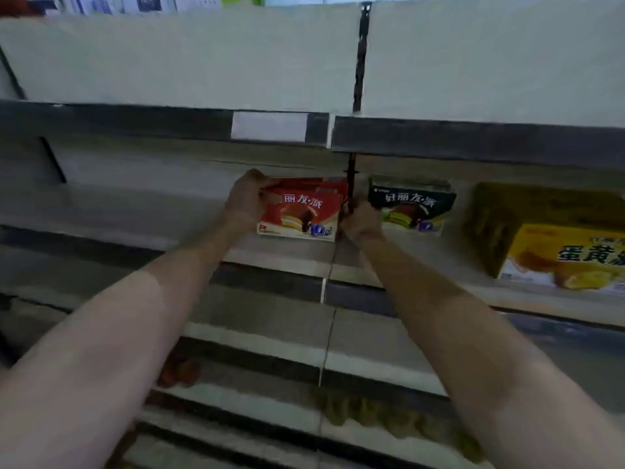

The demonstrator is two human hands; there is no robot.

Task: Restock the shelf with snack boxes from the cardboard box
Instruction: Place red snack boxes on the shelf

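Two bare arms reach up and away toward a shelf [189,211] in a shop. The left hand [248,198] is curled around the left end of a red snack box [304,211], with the thumb up on the top corner. The right hand [360,220] is at the right end of the same box, at about 3 o'clock from it, and its fingers are bent in tight, but the view is blurry there and I cannot tell for sure if they grip the box or only press on it. The red box stands upright near the back of the shelf, with its picture of a cake facing out. There looks to be more red box behind it, but I cannot tell how many. A thin dark metal strip [362,59] runs up the back wall just past the right hand. At 3 o'clock from the red box, on the other side of that strip, stands a dark green snack box [412,206] of the same kind, near the right hand. Farther out at 3 o'clock, well apart, sits a big yellow box [548,245], turned a bit at an angle. Above the hands at 12 o'clock is a white price tag [269,126] on the edge of the shelf above. Down at 6 o'clock lie lower shelves with blurry red and green goods.
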